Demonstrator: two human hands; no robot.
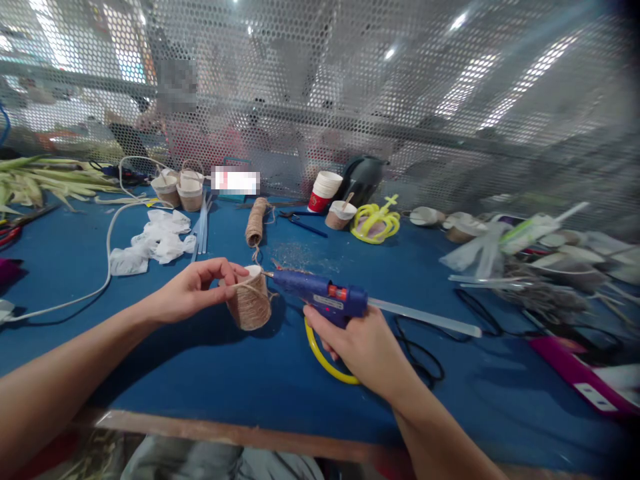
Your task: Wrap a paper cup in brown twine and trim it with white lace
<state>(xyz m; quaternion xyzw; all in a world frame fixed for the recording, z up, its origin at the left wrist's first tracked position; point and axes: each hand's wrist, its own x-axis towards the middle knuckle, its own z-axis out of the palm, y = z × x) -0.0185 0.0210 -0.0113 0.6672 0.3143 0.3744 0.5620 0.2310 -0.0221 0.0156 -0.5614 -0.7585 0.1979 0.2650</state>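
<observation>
A paper cup wrapped in brown twine (250,307) is held above the blue table by my left hand (207,287), its fingers pinching the rim on the left side. My right hand (357,340) grips a blue hot glue gun (313,290) with a long clear glue stick (425,317) sticking out of its back. The gun's nozzle points left, at the cup's upper rim; whether it touches cannot be made out. A yellow ring (323,357) shows below the gun. Behind the cup lies a roll of twine (257,223), with a strand trailing toward the cup.
White crumpled paper pieces (160,240) and clear glue sticks (201,227) lie left. Twine-covered cups (190,193), blue pliers (305,223), stacked paper cups (325,190) and a yellow crown-shaped piece (375,223) stand or lie behind. A purple power strip (580,377) and cables are right.
</observation>
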